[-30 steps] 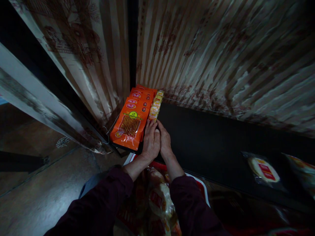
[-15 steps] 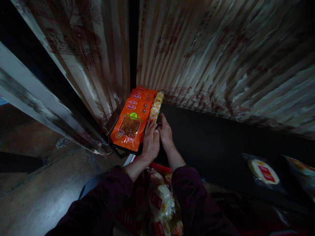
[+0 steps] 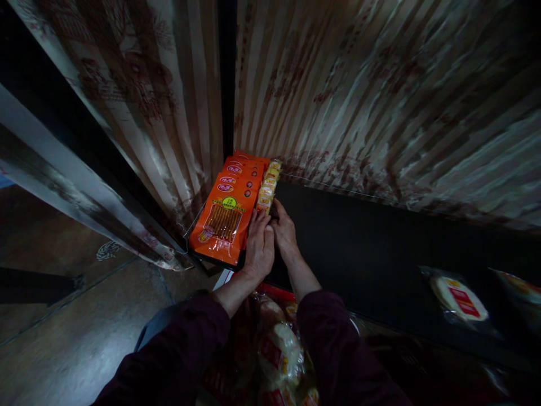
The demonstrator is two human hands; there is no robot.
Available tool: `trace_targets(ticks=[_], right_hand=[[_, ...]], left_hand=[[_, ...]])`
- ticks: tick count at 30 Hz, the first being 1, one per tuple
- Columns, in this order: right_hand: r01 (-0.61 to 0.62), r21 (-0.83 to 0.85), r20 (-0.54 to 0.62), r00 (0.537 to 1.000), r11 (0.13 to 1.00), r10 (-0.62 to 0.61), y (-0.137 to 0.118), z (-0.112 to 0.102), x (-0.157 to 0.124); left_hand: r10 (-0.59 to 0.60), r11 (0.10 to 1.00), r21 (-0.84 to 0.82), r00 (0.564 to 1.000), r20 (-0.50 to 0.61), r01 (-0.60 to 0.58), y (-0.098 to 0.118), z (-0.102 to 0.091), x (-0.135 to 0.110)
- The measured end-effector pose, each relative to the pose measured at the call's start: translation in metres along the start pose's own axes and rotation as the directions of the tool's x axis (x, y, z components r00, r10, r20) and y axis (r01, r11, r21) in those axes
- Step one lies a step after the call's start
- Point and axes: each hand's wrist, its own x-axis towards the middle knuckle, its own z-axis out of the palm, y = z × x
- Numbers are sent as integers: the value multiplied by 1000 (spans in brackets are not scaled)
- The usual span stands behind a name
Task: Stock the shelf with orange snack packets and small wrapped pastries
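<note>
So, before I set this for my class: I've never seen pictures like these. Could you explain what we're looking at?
There is no machine here, just a person's bare hands. The view comes from one camera worn on the head, looking forward and down.

On a dark shelf lie overlapping orange packets, with a row of small yellow packets beside them. Further right is a clear packet with something pale and round inside. Below, between the forearms, are more wrapped goods. Patterned cloth hangs behind.

The left hand and right hand meet at the yellow row's near end. Whether they grip anything is hidden.
</note>
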Motion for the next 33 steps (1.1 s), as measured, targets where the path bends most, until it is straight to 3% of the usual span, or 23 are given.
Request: trace_targets(ticks=[5,16,25,33], right_hand=[[20,-33,-58,998,999,-22,4,2,8],[41,-41,-60,997,998,-44,6,5,17],[-37,26,-69,997,999,39,5,3,10],[-1,116,-68,998,993,8,13,1,0]], left_hand=[[21,1000,4,1000,-4,-21,-2,1,1],[50,999,-2,998,-24,-50,-6,4,4],[48,999,17,999,-22,-47,-6,4,4],[80,996,39,996,-46,-78,-7,4,3]])
